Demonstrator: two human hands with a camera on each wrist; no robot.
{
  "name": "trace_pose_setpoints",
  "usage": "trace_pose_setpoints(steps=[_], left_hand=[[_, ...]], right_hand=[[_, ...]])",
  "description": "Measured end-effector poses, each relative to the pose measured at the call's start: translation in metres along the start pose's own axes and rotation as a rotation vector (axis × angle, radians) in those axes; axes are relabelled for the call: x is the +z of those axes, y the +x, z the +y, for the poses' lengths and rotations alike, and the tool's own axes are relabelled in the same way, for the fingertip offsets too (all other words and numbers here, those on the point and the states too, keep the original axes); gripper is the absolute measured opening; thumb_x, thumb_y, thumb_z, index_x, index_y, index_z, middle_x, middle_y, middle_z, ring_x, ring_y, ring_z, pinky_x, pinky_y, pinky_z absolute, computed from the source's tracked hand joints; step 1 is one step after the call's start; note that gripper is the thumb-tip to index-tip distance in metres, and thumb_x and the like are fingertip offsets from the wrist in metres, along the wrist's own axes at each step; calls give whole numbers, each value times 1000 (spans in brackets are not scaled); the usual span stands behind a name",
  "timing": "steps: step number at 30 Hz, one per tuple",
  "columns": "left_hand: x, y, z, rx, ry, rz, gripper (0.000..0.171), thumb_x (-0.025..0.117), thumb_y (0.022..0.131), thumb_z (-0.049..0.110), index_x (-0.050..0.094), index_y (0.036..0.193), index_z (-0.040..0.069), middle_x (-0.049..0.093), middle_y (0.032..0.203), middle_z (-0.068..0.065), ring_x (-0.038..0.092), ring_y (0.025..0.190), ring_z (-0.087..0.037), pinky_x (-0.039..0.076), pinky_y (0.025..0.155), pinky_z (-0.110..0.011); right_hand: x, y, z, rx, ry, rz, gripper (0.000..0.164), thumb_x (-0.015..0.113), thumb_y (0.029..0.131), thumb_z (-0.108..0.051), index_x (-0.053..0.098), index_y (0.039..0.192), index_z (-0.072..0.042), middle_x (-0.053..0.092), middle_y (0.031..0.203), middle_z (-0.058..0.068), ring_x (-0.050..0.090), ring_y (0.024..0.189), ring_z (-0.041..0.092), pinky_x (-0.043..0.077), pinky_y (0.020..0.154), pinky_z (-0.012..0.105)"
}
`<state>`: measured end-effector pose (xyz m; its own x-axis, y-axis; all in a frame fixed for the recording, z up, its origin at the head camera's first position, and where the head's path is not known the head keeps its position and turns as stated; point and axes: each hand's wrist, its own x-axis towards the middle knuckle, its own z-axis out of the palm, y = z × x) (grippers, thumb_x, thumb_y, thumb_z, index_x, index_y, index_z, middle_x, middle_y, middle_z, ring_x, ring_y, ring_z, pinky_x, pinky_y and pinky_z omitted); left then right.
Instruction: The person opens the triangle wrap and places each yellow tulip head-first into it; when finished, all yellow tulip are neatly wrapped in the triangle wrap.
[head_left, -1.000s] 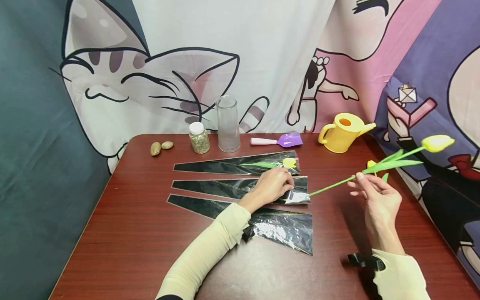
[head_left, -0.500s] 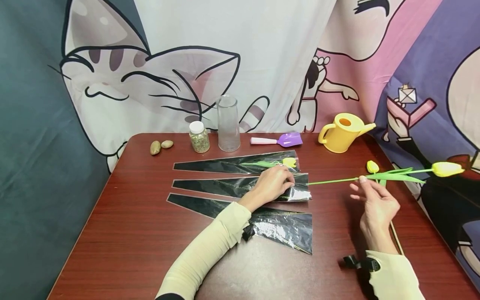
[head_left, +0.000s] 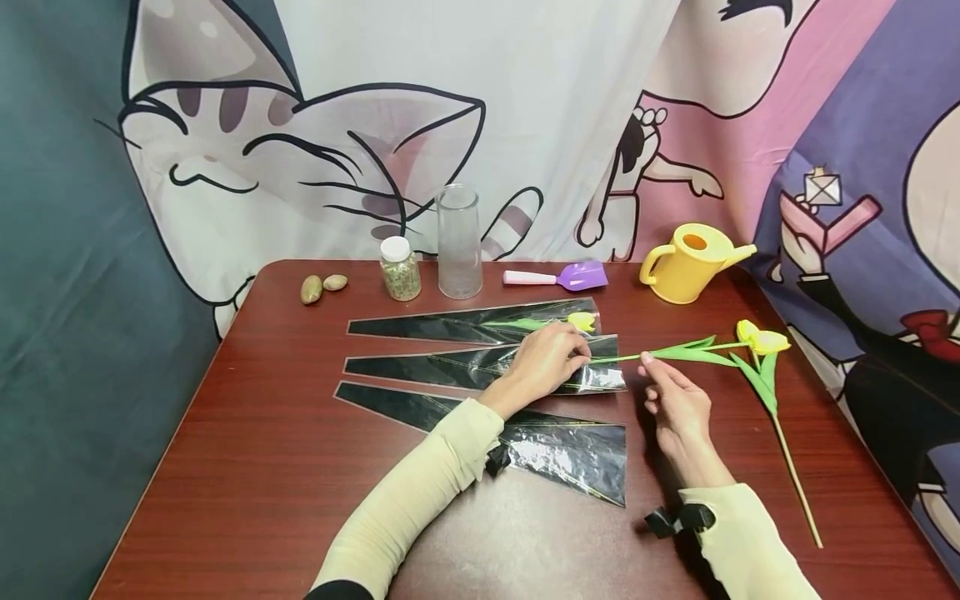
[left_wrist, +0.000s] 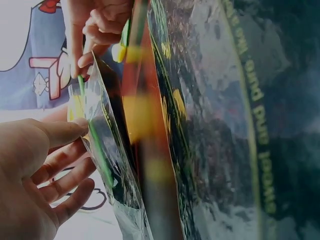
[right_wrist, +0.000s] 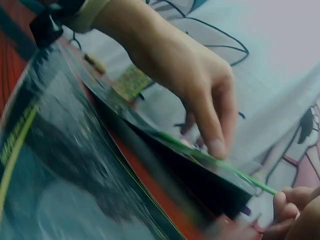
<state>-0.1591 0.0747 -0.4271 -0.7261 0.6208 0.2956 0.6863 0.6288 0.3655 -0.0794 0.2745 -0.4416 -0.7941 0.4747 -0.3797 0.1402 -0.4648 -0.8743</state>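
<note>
My right hand [head_left: 678, 404] pinches the green stem of a yellow tulip [head_left: 693, 356] between thumb and fingertips. The stem's lower end lies inside the wide mouth of the middle flower sleeve [head_left: 420, 367], which is clear and black plastic. At that mouth my left hand [head_left: 546, 360] pinches the upper film; in the left wrist view the stem [left_wrist: 102, 155] shows through the plastic beside the thumb. Behind it lies another sleeve [head_left: 435, 327] with a yellow tulip [head_left: 581, 321] inside. Nearest me is a third, flat sleeve [head_left: 570, 458].
Another yellow tulip [head_left: 793, 471] lies at the table's right side. Along the back stand a lidded jar [head_left: 401, 275], a clear glass vase [head_left: 459, 250] and a yellow watering can [head_left: 684, 271]. A purple scoop [head_left: 581, 276] and two stones [head_left: 311, 289] lie there too.
My right hand has lowered the tulip level and moved left, sliding its stem into the middle sleeve. My left hand keeps its place at the sleeve's mouth. The tulip on the table now shows fully.
</note>
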Motion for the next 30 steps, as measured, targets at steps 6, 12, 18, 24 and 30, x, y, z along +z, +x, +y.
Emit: trace_pose_setpoints(steps=[6, 12, 18, 24, 30], left_hand=[[1, -1, -3, 5, 5, -1, 8, 70, 92, 31, 76, 93, 26, 61, 96, 12, 56, 93, -6, 49, 79, -26], [1, -4, -7, -6, 41, -25, 8, 70, 92, 31, 76, 89, 26, 60, 93, 12, 58, 91, -7, 48, 80, -25], [2, -6, -7, -11, 61, -52, 8, 70, 92, 31, 76, 88, 27, 60, 92, 12, 58, 90, -7, 49, 78, -27], [4, -6, -8, -8, 54, -56, 8, 70, 92, 31, 76, 90, 26, 61, 92, 12, 59, 88, -8, 49, 79, -26], [6, -7, -9, -1, 45, -44, 7, 71, 91, 30, 76, 89, 26, 62, 92, 12, 59, 89, -8, 49, 80, -26]], right_hand=[[14, -2, 10, 107, -104, -49, 6, 79, 84, -16, 77, 83, -12, 61, 61, -3, 38, 40, 4, 27, 37, 18], [18, -1, 13, 184, -198, -128, 12, 77, 86, -19, 73, 76, -14, 52, 57, -5, 34, 38, 3, 22, 37, 18], [16, 0, 12, 230, -308, -190, 17, 75, 89, -21, 72, 72, -15, 50, 56, -7, 33, 37, 1, 22, 37, 17], [14, 0, 11, 249, -367, -241, 20, 73, 90, -24, 70, 72, -16, 50, 56, -9, 33, 36, 1, 22, 36, 17], [9, 1, 4, 191, -450, -287, 16, 73, 90, -28, 73, 79, -16, 52, 60, -8, 37, 40, 2, 26, 38, 18]])
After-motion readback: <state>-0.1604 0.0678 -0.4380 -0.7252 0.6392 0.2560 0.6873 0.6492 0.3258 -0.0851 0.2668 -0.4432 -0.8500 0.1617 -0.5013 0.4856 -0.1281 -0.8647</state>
